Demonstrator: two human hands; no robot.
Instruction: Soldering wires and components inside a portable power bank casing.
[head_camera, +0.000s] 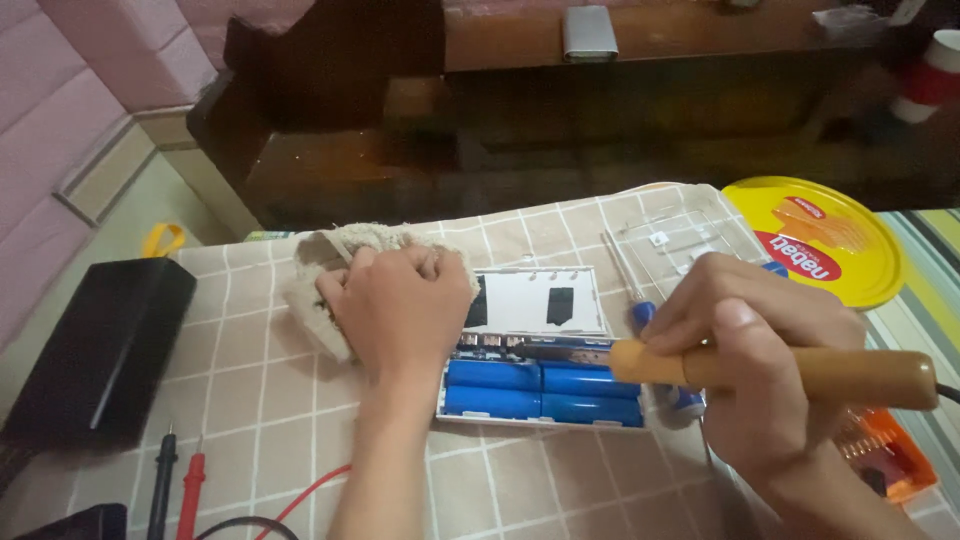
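Note:
My left hand presses down on a beige cloth bunched on the checked tablecloth, just left of an open white battery case. Several blue cylindrical cells lie in the case's lower half, with a small circuit strip above them. My right hand grips a soldering iron by its wooden handle. The iron's dark metal tip points left and rests over the circuit strip at the top of the cells.
A black box sits at the left. Red and black probe leads lie at the bottom left. A yellow round lid, a clear plastic cover, a blue-handled screwdriver and an orange case lie to the right.

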